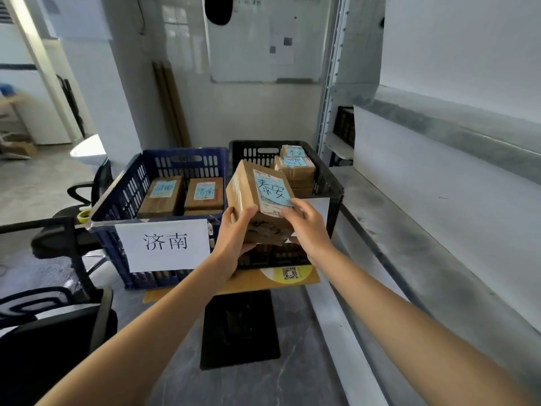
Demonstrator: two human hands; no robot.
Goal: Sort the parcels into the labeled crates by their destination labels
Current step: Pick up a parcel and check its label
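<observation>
Left hand [234, 238]: grips the parcel's near left corner, thumb up the left face, fingers curled underneath.
Right hand [307, 227]: holds the near right corner, fingers curled over the top edge, fingertips touching the label's near edge.
Parcel [248, 194]: a brown taped carton held in the air by both hands, tilted with its far end higher. It hangs at the black crate's near left corner, just right of where the two crates meet.
Label [272, 189]: a pale blue slip on the parcel's top, handwritten 泰安.
Black crate [332, 186]: on the right, close against the blue one. A stack [294, 165] of cartons with blue slips sits toward its far right; their writing is too blurred for me to be sure of.
Sheet [322, 209]: white paper on the black crate's near wall, mostly hidden behind the right hand.
Blue crate [117, 197]: on the left, with a pair [162, 194] of cartons side by side inside, each with a blue slip reading 济南.
Sign [165, 244]: white paper on the blue crate's near wall, printed 济南.
Card [304, 276]: flat and yellow-orange, under the crates, with a QR code showing below the black one.
Mat [240, 326]: black, lying near of the card on the grey table [292, 376].
Chair [58, 303]: black, at the near left; a tape roll [83, 215] sits just left of the blue crate's near corner.
Shelf [439, 230]: grey metal, running along the right.
Whiteboard [263, 39]: on the far wall, with cardboard tubes [172, 106] leaning to its left.
</observation>
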